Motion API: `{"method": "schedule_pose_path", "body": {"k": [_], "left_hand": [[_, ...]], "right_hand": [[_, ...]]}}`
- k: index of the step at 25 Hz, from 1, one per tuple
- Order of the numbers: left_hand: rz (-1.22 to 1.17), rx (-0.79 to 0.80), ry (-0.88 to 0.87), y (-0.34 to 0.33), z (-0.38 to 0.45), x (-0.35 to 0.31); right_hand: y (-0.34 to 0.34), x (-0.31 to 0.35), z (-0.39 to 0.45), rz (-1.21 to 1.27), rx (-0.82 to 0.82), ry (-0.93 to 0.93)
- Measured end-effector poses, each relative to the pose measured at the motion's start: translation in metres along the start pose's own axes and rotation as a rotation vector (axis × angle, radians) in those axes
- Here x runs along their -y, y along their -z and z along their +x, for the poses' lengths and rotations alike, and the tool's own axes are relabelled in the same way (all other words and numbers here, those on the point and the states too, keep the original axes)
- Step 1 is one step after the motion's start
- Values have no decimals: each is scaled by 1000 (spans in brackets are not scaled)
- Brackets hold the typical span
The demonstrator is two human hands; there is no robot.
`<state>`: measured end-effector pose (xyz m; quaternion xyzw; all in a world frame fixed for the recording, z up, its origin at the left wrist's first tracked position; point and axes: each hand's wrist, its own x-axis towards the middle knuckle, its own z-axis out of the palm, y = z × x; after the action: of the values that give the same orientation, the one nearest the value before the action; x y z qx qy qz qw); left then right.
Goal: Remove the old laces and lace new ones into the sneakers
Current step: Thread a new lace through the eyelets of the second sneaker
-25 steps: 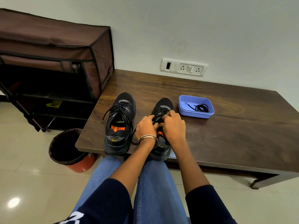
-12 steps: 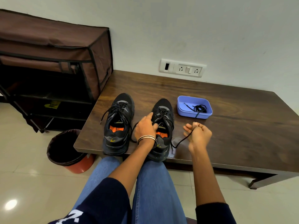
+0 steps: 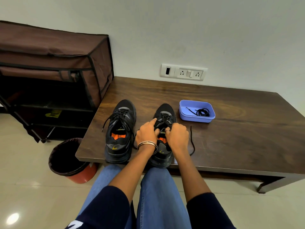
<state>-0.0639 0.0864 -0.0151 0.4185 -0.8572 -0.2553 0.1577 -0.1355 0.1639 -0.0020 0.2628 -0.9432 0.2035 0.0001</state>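
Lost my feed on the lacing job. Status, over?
Both hands, left and right, on the right black sneaker, pinching its black lace. One loose lace end trails on the wooden table. Nothing in the way.

Left hand (image 3: 146, 132) and right hand (image 3: 177, 135) are covering the right sneaker (image 3: 164, 115) tongue and upper eyelets; fingertip grip on lace is not resolving. Shoe rack (image 3: 49, 71) at 9 o'clock is running off frame. Table (image 3: 239, 138) is clipping at 3 o'clock.
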Motion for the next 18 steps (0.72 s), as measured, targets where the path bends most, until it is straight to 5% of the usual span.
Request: {"method": "schedule_pose_path", "body": {"k": [6,13,18], "left_hand": [[-25,-25,24,-4,3,1],[456,-173,-578,-8,30,-10],[656,-44,-707,-8,40,-26]], "right_hand": [[-2,-5,-4,66,-48,-73],[1,-7,-2,62,61,-39],[-2,-8,-1,63,62,-36]]}}
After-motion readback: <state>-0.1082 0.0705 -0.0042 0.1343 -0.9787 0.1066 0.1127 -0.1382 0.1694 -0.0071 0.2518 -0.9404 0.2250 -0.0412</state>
